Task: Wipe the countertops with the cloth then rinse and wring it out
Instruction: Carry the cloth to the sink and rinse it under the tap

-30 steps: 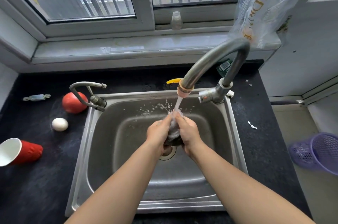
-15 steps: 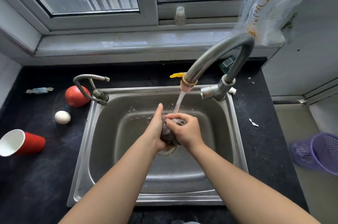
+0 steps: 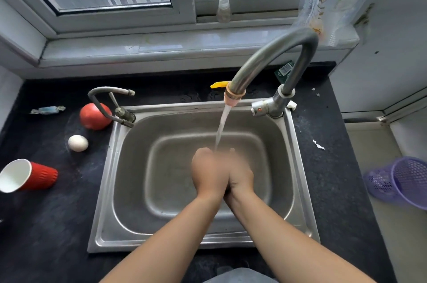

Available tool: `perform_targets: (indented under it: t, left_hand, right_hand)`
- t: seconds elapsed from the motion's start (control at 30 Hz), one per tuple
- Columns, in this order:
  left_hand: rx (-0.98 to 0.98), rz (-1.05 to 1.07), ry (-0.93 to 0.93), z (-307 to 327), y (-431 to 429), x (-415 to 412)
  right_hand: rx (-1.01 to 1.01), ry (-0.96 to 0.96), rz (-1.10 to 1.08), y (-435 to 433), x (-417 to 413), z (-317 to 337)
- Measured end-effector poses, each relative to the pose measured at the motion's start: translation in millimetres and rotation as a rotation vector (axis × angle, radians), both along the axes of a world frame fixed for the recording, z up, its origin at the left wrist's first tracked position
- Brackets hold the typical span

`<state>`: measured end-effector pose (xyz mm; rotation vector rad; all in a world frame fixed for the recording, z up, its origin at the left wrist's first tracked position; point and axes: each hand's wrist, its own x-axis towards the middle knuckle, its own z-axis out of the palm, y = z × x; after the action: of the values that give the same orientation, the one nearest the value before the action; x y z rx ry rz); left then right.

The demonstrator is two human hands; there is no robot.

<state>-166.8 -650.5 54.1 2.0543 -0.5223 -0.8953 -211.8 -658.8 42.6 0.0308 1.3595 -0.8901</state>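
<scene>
Over the steel sink (image 3: 104, 190), my left hand (image 3: 208, 171) and my right hand (image 3: 240, 174) are pressed tightly together, blurred by motion. The cloth is hidden between them and none of it shows. Water (image 3: 223, 125) runs from the curved grey faucet (image 3: 272, 56) and lands on the top of my joined hands. The black countertop (image 3: 46, 225) surrounds the sink on all sides.
Left of the sink lie a tipped red cup (image 3: 34, 175), an egg (image 3: 78, 143), a tomato (image 3: 92, 118) and a wrapped candy (image 3: 47, 109). A small second tap (image 3: 108, 100) stands at the sink's back left corner. A purple basket (image 3: 402, 181) lies on the floor to the right.
The dark cloth showed between my hands under the water before. My hands have now dropped a little toward me and closed fully over it, palms together.
</scene>
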Motion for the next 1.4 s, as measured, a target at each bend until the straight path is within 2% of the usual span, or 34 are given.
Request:
perform_targets:
  t: [0.2,0.33,0.47,0.53,0.6,0.63,0.67,0.77,0.83,0.9,1.07,1.2,1.3,1.4]
  left_hand:
    - [-0.192,-0.299,-0.295,6.3,5.1,-4.3]
    - [-0.296,-0.483,-0.464,2.4,8.0,2.3]
    - [-0.352,-0.578,-0.502,-0.6,9.2,8.4]
    - [-0.336,-0.597,-0.446,0.3,7.3,11.1]
    - [-0.285,-0.574,-0.347,0.7,1.5,13.9]
    - [-0.243,-0.528,-0.283,1.1,-1.7,15.7]
    - [-0.195,-0.467,-0.221,1.1,-5.7,17.7]
    - [-0.084,-0.338,-0.112,4.2,-13.3,22.3]
    - [-0.081,-0.316,-0.058,8.5,-14.3,25.3]
    - [-0.084,-0.317,-0.046,13.2,-14.2,28.7]
    - [-0.097,-0.277,-0.04,19.3,-13.8,31.0]
    - [-0.09,-0.212,0.056,20.7,-14.1,29.6]
    - [-0.073,-0.161,0.112,24.1,-13.1,28.6]
    - [-0.053,-0.039,0.259,21.3,-13.1,26.4]
  right_hand:
    - [0.235,-0.299,0.052,-4.8,-7.8,-0.5]
    - [0.34,-0.301,0.165,-6.7,-9.5,0.9]
    - [0.384,-0.229,0.257,-9.8,-8.3,-0.7]
    - [0.369,-0.215,0.278,-14.1,-10.0,1.5]
    - [0.263,-0.19,0.293,-24.6,-13.9,3.8]
    - [0.182,-0.116,0.33,-31.3,-16.7,6.6]
    - [0.075,0.027,0.404,-38.5,-20.7,9.1]
    - [-0.292,0.654,0.575,-57.2,-37.3,17.5]
    - [-0.419,0.883,0.529,-70.0,-47.0,22.1]
    - [-0.465,0.989,0.472,-83.2,-52.6,24.3]
    - [-0.588,1.083,0.399,-106.1,-59.2,25.2]
    - [-0.594,1.081,0.324,-110.2,-69.0,27.3]
    - [-0.609,1.026,0.313,-104.5,-69.9,30.1]
    - [-0.698,0.822,0.408,-73.9,-68.0,30.2]
